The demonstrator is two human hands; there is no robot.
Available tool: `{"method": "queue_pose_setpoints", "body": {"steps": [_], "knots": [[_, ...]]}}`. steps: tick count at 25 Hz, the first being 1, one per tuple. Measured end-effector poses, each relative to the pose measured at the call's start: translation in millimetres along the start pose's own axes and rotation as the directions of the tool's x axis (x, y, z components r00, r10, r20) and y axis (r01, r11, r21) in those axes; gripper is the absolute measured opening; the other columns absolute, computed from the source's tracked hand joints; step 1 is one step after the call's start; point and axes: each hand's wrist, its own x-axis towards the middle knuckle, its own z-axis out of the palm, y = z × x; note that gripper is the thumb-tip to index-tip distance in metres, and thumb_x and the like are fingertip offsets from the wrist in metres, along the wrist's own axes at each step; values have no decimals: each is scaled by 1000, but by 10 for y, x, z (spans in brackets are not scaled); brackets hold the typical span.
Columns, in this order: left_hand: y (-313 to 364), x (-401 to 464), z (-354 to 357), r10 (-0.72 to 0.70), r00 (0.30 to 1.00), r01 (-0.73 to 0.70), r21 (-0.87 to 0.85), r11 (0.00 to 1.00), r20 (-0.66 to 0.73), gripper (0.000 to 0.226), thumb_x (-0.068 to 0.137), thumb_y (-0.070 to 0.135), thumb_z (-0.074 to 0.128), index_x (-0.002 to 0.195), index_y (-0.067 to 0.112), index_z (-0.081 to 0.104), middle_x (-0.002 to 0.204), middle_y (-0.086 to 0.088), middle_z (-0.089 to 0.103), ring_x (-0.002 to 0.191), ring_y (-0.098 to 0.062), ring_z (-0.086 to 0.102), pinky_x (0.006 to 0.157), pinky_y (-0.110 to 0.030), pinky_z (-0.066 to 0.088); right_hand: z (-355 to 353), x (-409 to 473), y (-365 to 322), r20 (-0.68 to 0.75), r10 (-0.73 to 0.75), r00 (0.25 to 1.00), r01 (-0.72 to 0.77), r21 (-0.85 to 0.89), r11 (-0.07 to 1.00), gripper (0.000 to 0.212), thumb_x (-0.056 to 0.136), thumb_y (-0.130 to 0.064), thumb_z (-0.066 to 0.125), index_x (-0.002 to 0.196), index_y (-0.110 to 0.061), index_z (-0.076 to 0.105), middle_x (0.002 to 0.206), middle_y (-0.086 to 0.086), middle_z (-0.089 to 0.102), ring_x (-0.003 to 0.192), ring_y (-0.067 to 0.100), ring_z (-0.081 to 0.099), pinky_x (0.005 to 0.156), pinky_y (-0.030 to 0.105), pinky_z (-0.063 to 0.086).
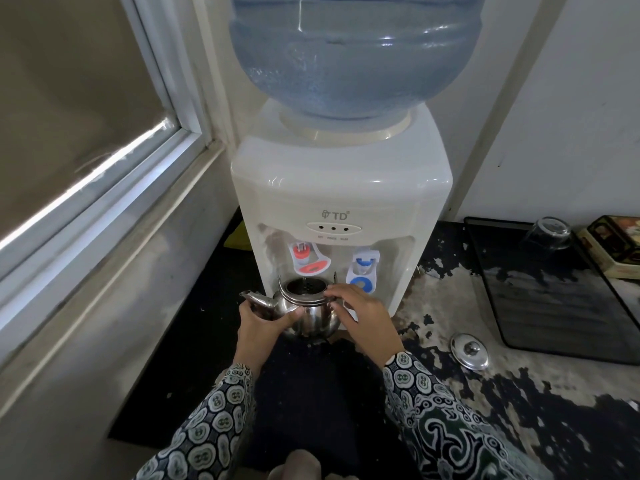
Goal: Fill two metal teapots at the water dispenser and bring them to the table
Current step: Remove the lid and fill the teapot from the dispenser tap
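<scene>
A big blue water bottle [353, 53] sits upended on the white water dispenser [341, 188], which stands on a dark counter [450, 393] with worn, peeling patches, in a corner beside a window [86, 133]. The dispenser front carries a red tap [308, 258] on its left side and a blue tap [363, 268] on its right side.

A dark tray [561, 299] lies on the counter to the right of the dispenser, with an upturned glass [549, 233] at its far end and a decorated box [616, 244] just beside it at the frame edge.

The metal teapot [308, 311] stands open at the foot of the dispenser, below the red tap, its spout pointing left and its wire handle folded back. The left hand [259, 327] holds the pot's left side just under the spout, thumb curled across the belly, so that grip is closed on the teapot. The right hand [363, 317] rests on the right side, fingertips curled over the rim [313, 299], a light grip on the same pot. Both arms wear patterned sleeves [433, 427].

A round metal lid [469, 351] with a knob lies on the counter well to the right of the teapot, near the tray's front corner.
</scene>
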Motion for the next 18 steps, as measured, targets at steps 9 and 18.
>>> {"method": "queue_pose_setpoints", "body": {"steps": [9, 18], "knots": [[1, -1, 5, 4, 1000, -4, -1, 1000, 7, 97, 58, 35, 87, 134, 16, 30, 128, -9, 53, 114, -25, 55, 101, -42, 44, 16, -18, 0, -37, 5, 999, -5, 6, 1000, 23, 89, -15, 51, 109, -13, 62, 112, 1, 66, 98, 12, 64, 81, 34, 56], [31, -39, 14, 14, 1000, -14, 2, 1000, 3, 97, 60, 33, 85, 136, 16, 28, 130, -9, 53, 115, -25, 53, 100, -39, 43, 31, -52, 17, -58, 11, 998, -9, 22, 1000, 25, 88, -12, 50, 110, -15, 61, 113, 0, 67, 96, 13, 66, 79, 36, 58]]}}
